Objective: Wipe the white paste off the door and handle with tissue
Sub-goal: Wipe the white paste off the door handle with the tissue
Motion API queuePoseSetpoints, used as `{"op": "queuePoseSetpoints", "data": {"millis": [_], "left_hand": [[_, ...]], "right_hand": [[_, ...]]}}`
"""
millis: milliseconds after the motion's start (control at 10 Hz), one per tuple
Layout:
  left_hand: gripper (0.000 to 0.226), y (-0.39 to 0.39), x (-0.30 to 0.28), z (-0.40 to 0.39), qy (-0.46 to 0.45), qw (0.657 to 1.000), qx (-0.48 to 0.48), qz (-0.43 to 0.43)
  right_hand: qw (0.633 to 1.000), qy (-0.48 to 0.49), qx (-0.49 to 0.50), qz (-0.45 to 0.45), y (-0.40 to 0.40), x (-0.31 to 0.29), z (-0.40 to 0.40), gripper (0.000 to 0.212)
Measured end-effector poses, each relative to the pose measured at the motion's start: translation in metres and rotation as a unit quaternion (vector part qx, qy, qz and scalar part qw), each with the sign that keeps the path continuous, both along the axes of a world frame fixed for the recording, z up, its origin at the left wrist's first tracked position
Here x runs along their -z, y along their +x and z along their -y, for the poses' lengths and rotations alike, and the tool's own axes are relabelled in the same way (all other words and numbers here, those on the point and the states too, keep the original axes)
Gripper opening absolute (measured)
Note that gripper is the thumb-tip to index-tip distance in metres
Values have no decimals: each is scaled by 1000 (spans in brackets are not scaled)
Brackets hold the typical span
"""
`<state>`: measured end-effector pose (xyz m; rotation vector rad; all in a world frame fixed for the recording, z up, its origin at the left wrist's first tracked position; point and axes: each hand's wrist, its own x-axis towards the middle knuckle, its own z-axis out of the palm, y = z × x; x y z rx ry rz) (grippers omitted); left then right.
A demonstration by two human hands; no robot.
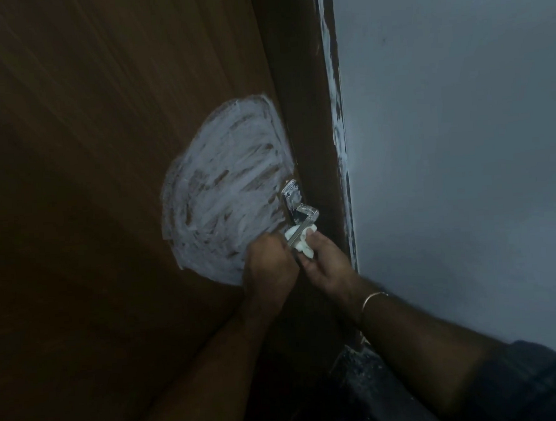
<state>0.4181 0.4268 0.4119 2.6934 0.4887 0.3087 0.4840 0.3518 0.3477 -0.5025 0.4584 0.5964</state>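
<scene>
A brown wooden door (88, 157) carries a large smeared patch of white paste (223, 187) beside its metal lever handle (299, 209). The handle's plate and bend shine, with traces of paste on them. A crumpled white tissue (299, 241) is wrapped around the lever's lower part. My right hand (325, 262) grips the tissue against the lever from the right. My left hand (267, 269) is closed on the lever's end from the left, touching the tissue. The lever's tip is hidden under both hands.
A dark door frame (309, 110) runs along the door's right edge, with white smears down its outer strip (338, 125). A pale grey wall (460, 134) fills the right side. A thin bangle (371, 299) sits on my right wrist. The scene is dim.
</scene>
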Motion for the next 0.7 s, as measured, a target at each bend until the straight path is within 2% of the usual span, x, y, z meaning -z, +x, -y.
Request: {"op": "queuePoseSetpoints", "data": {"millis": [100,200,300,400,500,600,700], "left_hand": [[17,0,4,0,19,1000,2,6],[15,1,7,0,11,1000,-9,11],[14,5,9,0,8,1000,-5,24],[11,3,12,2,6,999,5,33],[12,1,13,2,-3,1000,7,29],[11,1,13,1,-11,999,-4,35],[10,0,12,4,-17,999,-15,31]], "right_hand": [[998,-43,14,48,8,-6,10,33],[988,-128,65,62,17,-14,14,22],[929,-323,85,160,7,-13,8,25],[777,-512,115,349,11,-11,13,22],[614,-592,95,514,20,-10,23,26],[482,-624,39,614,26,-8,30,30],[447,-639,-3,625,39,-12,35,34]]}}
